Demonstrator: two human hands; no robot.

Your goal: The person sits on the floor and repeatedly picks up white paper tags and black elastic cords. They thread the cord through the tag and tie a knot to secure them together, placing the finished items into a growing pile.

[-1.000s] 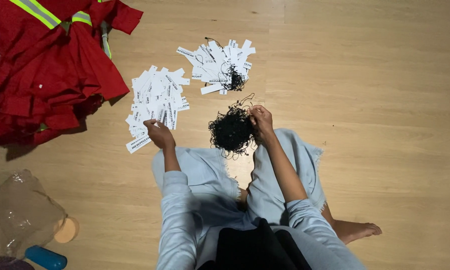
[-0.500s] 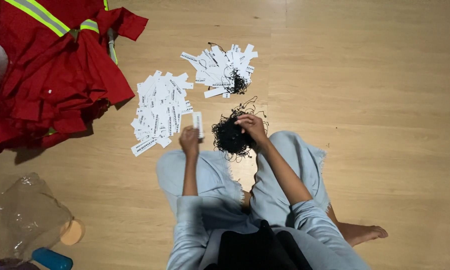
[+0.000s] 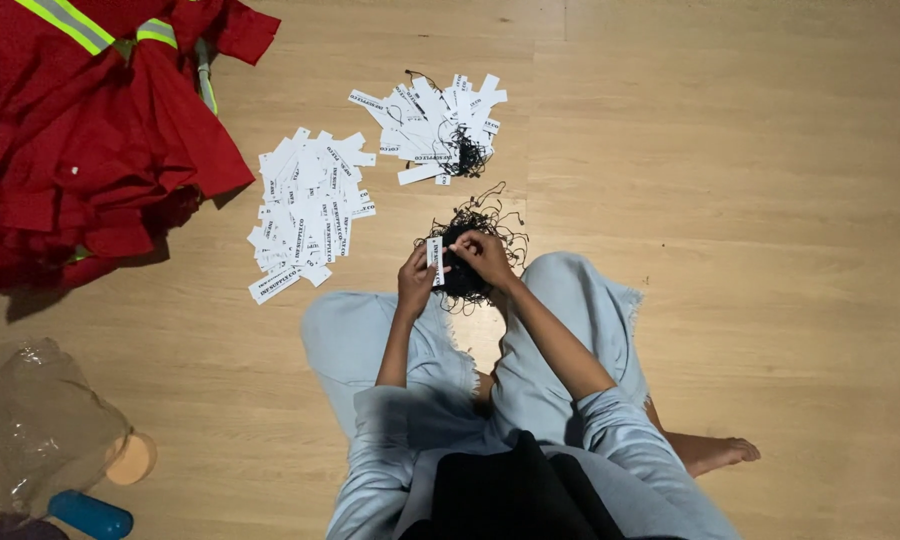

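Left hand (image 3: 415, 280) pinching a white paper tag (image 3: 434, 258) — right hand (image 3: 482, 255) gripping black string tangle (image 3: 470, 240).

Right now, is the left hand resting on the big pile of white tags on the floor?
No. The left hand holds a single white tag up by the right hand, apart from the big pile of white tags.

Informal garment workroom, bare wooden floor (image 3: 750, 200); red workwear heap (image 3: 80, 150), loose white paper tags (image 3: 310, 210)
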